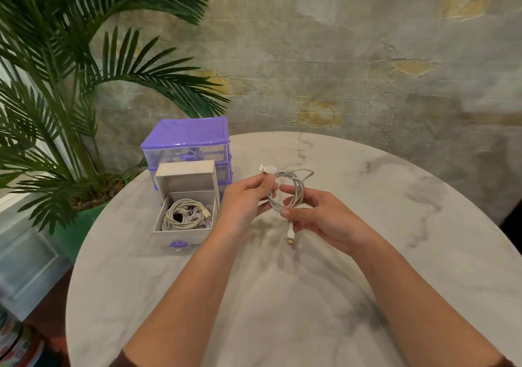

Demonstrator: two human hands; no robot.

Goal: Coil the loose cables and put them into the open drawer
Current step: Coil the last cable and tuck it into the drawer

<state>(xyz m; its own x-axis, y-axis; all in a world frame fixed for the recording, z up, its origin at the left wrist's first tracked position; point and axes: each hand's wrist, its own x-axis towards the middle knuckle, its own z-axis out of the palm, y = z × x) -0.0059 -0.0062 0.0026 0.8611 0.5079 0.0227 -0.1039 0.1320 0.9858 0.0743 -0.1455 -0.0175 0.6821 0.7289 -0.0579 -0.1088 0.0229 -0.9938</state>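
Held above the round marble-look table [367,225], white USB cable [293,188] coiled, left hand [245,200] pinching the plug end, right hand [316,211] gripping loops to keep shape, open white drawer [183,234] at nine o'clock.

**A home corner or café-like room**

A round marble-look table [367,197] stands against a worn, patchy plaster wall [339,56]. A potted palm [56,84] fills the corner, and a small purple drawer unit [189,140] sits on the table.
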